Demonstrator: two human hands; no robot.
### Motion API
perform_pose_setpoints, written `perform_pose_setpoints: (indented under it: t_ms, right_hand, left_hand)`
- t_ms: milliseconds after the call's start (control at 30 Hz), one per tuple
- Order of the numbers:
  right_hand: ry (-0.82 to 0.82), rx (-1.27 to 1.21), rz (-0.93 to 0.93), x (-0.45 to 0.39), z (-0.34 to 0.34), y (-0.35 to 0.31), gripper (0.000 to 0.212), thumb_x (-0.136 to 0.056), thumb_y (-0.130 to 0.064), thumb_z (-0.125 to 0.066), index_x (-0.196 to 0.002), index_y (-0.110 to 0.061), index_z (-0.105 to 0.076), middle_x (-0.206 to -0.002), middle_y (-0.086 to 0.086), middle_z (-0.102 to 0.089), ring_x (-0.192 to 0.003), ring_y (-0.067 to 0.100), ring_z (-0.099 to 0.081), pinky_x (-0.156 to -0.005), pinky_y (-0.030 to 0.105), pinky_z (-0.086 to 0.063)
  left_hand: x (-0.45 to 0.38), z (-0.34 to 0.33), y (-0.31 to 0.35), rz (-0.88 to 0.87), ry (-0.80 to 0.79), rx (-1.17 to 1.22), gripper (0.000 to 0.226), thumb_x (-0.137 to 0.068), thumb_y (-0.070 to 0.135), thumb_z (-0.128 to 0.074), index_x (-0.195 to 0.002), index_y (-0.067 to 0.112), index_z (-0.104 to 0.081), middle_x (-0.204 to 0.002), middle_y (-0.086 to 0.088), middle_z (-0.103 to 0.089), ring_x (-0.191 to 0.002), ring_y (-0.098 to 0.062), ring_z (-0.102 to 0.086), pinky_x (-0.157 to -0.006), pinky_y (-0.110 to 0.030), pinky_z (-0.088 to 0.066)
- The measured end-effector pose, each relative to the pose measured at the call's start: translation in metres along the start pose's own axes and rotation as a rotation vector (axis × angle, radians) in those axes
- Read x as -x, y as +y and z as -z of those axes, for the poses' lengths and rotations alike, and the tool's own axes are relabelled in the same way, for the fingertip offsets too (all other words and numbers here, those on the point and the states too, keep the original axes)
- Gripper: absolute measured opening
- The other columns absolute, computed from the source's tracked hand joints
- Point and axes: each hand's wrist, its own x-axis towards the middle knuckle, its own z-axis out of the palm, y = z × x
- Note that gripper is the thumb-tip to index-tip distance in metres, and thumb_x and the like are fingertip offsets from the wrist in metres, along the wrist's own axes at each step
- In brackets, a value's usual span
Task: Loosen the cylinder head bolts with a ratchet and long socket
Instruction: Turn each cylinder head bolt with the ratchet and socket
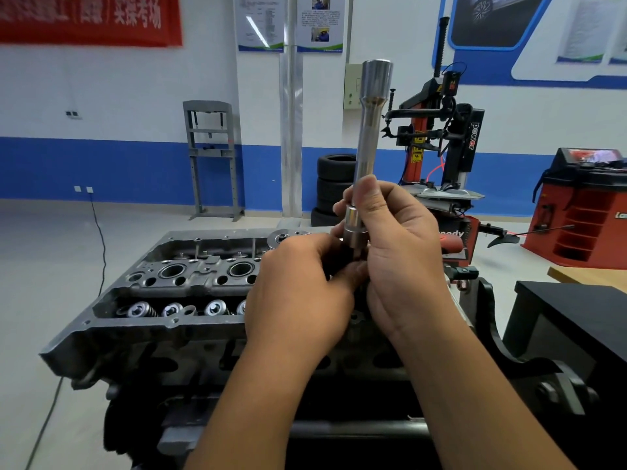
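Socket, long and chromed, stands upright at frame centre above the cylinder head at lower left; right hand wraps its lower shaft; left hand pinches something dark at its base, likely the ratchet, mostly hidden; a half-seated drive could let the socket drop onto the valve springs.

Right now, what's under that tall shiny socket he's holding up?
The long socket stands upright in the right hand. Its lower end disappears between that and the left hand, which cover whatever it joins. Below lies the cylinder head.
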Motion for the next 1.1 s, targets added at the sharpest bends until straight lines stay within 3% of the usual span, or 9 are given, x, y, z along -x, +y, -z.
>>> perform_pose_setpoints:
  t_ms: [200,267,367,467,567,733,867,1000,1100]
  right_hand:
    - [0.061,0.014,0.047,0.0020,0.0014,-0.0004,0.038,-0.070,-0.044,-0.085,-0.089,-0.018,-0.066,-0.080,0.008,-0.073,-0.067,0.020,-0.067,-0.064,0.033,-0.058]
    - [0.082,0.041,0.086,0.0017,0.0017,0.0011,0.028,-0.072,-0.042,-0.086,-0.082,-0.023,-0.068,-0.076,0.005,-0.071,-0.066,0.018,-0.066,-0.065,0.031,-0.058]
    - [0.078,0.075,0.119,0.0001,0.0021,0.0024,0.014,-0.080,-0.036,-0.083,-0.072,-0.032,-0.072,-0.072,-0.001,-0.067,-0.068,0.015,-0.063,-0.067,0.030,-0.055]
    - [0.008,0.059,0.082,0.0001,0.0014,0.0026,0.012,-0.086,-0.036,-0.075,-0.075,-0.029,-0.075,-0.076,0.002,-0.071,-0.069,0.017,-0.066,-0.067,0.032,-0.057]
    - [-0.024,0.012,0.025,-0.0002,0.0007,0.0014,0.019,-0.091,-0.035,-0.069,-0.077,-0.024,-0.077,-0.079,0.007,-0.074,-0.068,0.018,-0.067,-0.065,0.030,-0.057]
    - [0.051,0.065,0.074,0.0015,0.0031,0.0025,0.013,-0.078,-0.033,-0.084,-0.081,-0.027,-0.073,-0.077,0.001,-0.072,-0.070,0.017,-0.068,-0.068,0.035,-0.060]
    - [0.043,0.030,0.061,0.0006,0.0033,0.0042,0.007,-0.083,-0.031,-0.079,-0.083,-0.025,-0.075,-0.078,0.004,-0.072,-0.069,0.019,-0.068,-0.067,0.037,-0.058]
    - [0.006,-0.021,0.029,-0.0003,0.0015,0.0048,0.008,-0.091,-0.029,-0.068,-0.091,-0.022,-0.072,-0.083,0.009,-0.076,-0.069,0.021,-0.068,-0.067,0.038,-0.058]
    - [0.010,-0.012,0.040,0.0003,0.0013,0.0030,0.005,-0.088,-0.031,-0.072,-0.086,-0.026,-0.072,-0.083,0.008,-0.077,-0.070,0.020,-0.070,-0.067,0.035,-0.059]
  left_hand:
    - [0.0008,-0.0012,-0.0006,0.008,0.009,0.000,0.020,-0.086,0.047,-0.080,-0.105,0.044,-0.075,-0.097,0.023,-0.076,-0.098,-0.006,-0.072,-0.087,-0.044,-0.061]
    - [0.0011,0.0000,0.0002,-0.027,-0.035,0.035,0.021,-0.088,0.046,-0.076,-0.110,0.046,-0.074,-0.100,0.024,-0.076,-0.100,-0.005,-0.071,-0.089,-0.044,-0.060]
    - [0.0011,0.0045,0.0026,-0.052,-0.110,0.070,0.026,-0.088,0.046,-0.069,-0.111,0.056,-0.066,-0.103,0.026,-0.076,-0.103,-0.004,-0.070,-0.092,-0.045,-0.059]
    - [-0.0007,0.0034,-0.0005,-0.034,-0.065,0.064,0.019,-0.091,0.036,-0.076,-0.108,0.044,-0.075,-0.099,0.021,-0.077,-0.100,-0.010,-0.072,-0.088,-0.047,-0.060]
    - [0.0007,0.0011,0.0012,-0.021,-0.007,0.044,0.022,-0.082,0.049,-0.074,-0.104,0.045,-0.075,-0.094,0.022,-0.077,-0.095,-0.010,-0.073,-0.083,-0.044,-0.061]
    - [0.0026,-0.0006,0.0021,-0.017,0.006,-0.040,0.022,-0.087,0.053,-0.073,-0.107,0.044,-0.073,-0.097,0.021,-0.076,-0.096,-0.007,-0.071,-0.081,-0.044,-0.061]
    - [0.0011,0.0018,0.0050,-0.044,-0.110,-0.020,0.033,-0.081,0.055,-0.060,-0.109,0.041,-0.072,-0.097,0.014,-0.076,-0.097,-0.014,-0.072,-0.083,-0.046,-0.061]
    - [-0.0021,0.0036,0.0001,-0.034,-0.096,0.003,0.016,-0.090,0.039,-0.074,-0.106,0.037,-0.075,-0.096,0.016,-0.077,-0.096,-0.014,-0.073,-0.084,-0.047,-0.060]
    - [-0.0010,0.0018,-0.0007,-0.015,-0.035,-0.013,0.018,-0.087,0.041,-0.080,-0.104,0.040,-0.075,-0.097,0.019,-0.077,-0.098,-0.011,-0.073,-0.086,-0.045,-0.060]
